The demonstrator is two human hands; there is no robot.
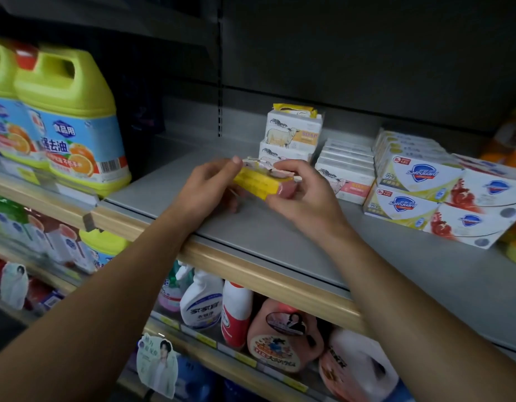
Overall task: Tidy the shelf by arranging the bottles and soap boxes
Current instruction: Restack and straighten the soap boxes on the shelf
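A yellow soap box [258, 181] is held just above the grey shelf [251, 233], near its middle. My left hand [210, 184] grips its left end and my right hand [303, 192] grips its right end. Behind them stands a stack of white sheep-print soap boxes [293, 134], with one yellow box [294, 109] lying on top. To the right lie more sheep soap boxes [345, 172] and stacked Safeguard soap boxes [419, 184]. Large yellow-green detergent bottles [74, 123] stand at the shelf's left.
The shelf has a wooden front edge [251, 268]. Below it stand spray bottles [201, 300], a red-and-white bottle [236, 311] and pink jugs [283, 338]. Orange bottles [511, 140] sit at the far right. A dark back panel closes the shelf behind.
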